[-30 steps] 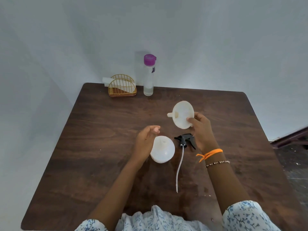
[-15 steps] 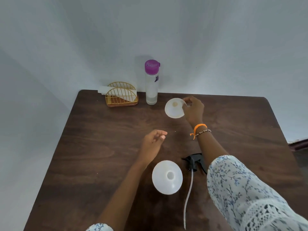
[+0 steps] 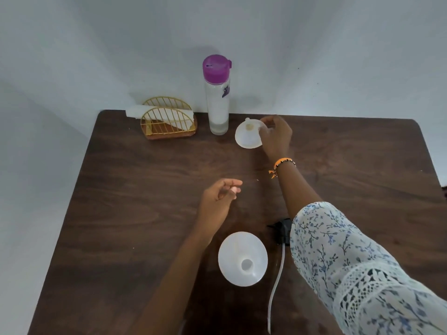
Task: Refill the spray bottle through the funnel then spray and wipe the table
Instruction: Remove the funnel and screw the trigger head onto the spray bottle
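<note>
The white spray bottle [image 3: 243, 258] stands uncapped near the table's front, its open neck facing up. Its black spray head [image 3: 281, 232] with a long tube lies just to the right, partly under my sleeve. My right hand [image 3: 275, 137] reaches to the back of the table and pinches the rim of the white funnel [image 3: 246, 136], which sits low by the table, right of a clear water bottle [image 3: 217, 102] with a purple cap. My left hand [image 3: 220, 199] hovers mid-table, fingers loosely curled, holding nothing.
A gold wire napkin holder [image 3: 169, 123] with white tissue stands at the back left, next to the water bottle. The dark wooden table [image 3: 121, 213] is pushed against a white wall. Its right edge borders the floor.
My right hand carried the funnel from above the spray head to the back of the table, beside the water bottle. My left hand stayed open near the middle.
</note>
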`<state>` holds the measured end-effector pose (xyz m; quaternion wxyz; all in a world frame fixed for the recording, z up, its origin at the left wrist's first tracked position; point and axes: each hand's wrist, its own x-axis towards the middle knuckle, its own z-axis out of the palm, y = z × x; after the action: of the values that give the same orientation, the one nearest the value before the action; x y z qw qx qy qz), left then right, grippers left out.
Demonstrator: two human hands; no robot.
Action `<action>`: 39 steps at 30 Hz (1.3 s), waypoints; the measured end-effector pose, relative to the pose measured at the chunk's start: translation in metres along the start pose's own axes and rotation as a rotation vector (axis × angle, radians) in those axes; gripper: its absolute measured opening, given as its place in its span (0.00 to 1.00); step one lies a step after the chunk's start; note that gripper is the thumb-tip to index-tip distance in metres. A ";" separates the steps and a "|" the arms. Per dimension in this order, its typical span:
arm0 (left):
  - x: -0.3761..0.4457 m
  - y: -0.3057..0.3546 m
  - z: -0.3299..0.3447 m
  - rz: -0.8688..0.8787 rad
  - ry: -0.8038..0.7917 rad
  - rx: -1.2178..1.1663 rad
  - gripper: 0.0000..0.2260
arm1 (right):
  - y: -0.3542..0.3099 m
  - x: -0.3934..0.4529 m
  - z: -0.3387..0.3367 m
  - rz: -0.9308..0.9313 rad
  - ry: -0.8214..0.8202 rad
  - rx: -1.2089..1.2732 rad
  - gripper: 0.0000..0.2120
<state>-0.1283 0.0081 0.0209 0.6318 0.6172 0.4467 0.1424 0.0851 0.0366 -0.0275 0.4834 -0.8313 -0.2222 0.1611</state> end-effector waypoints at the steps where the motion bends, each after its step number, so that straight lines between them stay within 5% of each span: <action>1: -0.001 0.000 0.000 0.001 0.000 -0.004 0.08 | 0.000 -0.003 -0.002 0.003 -0.027 -0.010 0.09; 7: -0.020 -0.003 -0.005 0.014 -0.006 -0.023 0.09 | -0.005 -0.059 -0.038 0.001 0.008 0.008 0.22; 18: -0.094 -0.025 -0.012 0.101 -0.027 -0.006 0.21 | 0.038 -0.197 -0.106 0.124 -0.111 -0.306 0.02; 24: -0.116 -0.041 -0.006 0.147 -0.094 0.107 0.22 | 0.035 -0.221 -0.102 0.177 -0.160 -0.589 0.17; 30: -0.123 -0.043 -0.005 0.190 -0.061 0.151 0.17 | 0.025 -0.228 -0.099 0.165 -0.208 -0.729 0.21; 34: -0.121 -0.043 -0.003 0.212 0.025 0.223 0.16 | 0.025 -0.231 -0.105 0.155 -0.171 -0.615 0.18; 39: -0.124 -0.041 -0.004 0.293 0.038 0.225 0.13 | -0.015 -0.232 -0.134 0.027 0.046 -0.147 0.14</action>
<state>-0.2158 -0.0876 0.0328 0.5226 0.7397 0.3772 0.1937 -0.0506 -0.1767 0.0620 0.4236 -0.8710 -0.2112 0.1314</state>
